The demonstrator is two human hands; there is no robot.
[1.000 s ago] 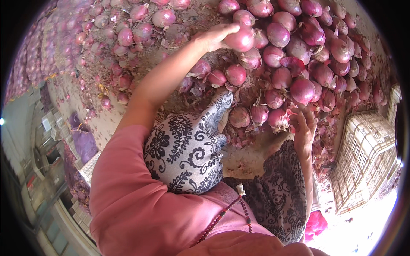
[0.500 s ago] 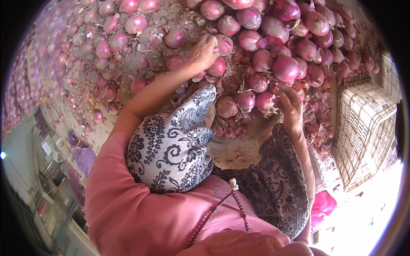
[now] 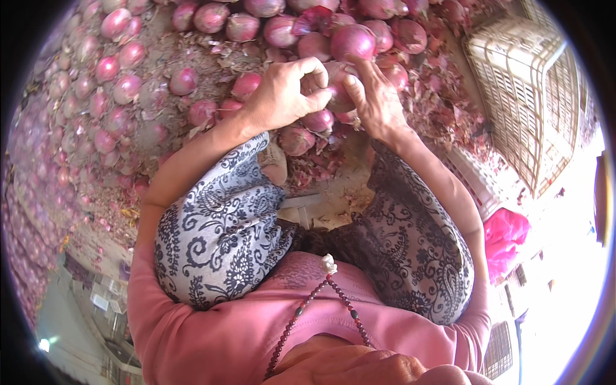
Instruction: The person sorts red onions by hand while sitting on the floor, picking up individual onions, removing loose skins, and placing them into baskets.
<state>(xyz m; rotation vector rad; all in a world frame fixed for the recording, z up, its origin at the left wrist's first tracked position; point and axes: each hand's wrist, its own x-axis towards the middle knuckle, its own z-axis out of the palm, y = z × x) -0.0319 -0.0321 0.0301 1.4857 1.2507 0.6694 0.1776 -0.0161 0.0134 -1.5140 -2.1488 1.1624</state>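
Both hands meet over one red onion (image 3: 333, 90) at the far middle of the heap; the left hand (image 3: 282, 96) curls its thumb and fingers in a pinching grip at the onion's left side, and the right hand (image 3: 372, 96) presses fingertips against its right side and top; the onion sits between them, just above the pile (image 3: 128, 90), touching neighbours beneath. Dry skin could tear away instead of the bulb lifting, since the grip lies on loose outer layers; a slip would drop it back among the others. Nudged neighbours such as the round onion (image 3: 351, 42) just beyond could roll down toward the knees. A pale crate (image 3: 532, 96) stands at right, well apart.
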